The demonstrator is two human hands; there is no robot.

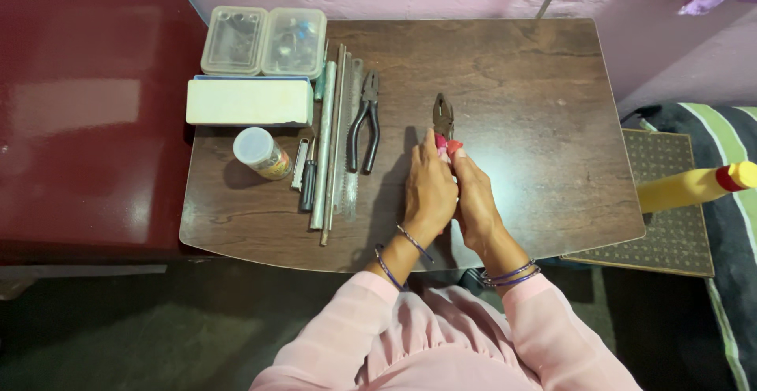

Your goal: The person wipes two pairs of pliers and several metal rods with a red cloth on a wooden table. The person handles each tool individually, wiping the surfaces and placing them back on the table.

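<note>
Over the middle of a dark wooden table [536,83], my left hand [428,190] and my right hand [475,198] are pressed together around the red handles of a pair of pliers [443,117]. Its dark metal jaws point away from me above my fingertips. Most of the handles are hidden inside my hands. A second pair of pliers with black handles [364,123] lies flat on the table just left of my left hand.
Left of the black pliers lie long metal rods and a saw blade [333,139], a small dark tool [307,182], a capped jar [262,153], a white box [248,101] and two clear plastic containers [264,40]. A yellow bottle [694,186] lies at the right.
</note>
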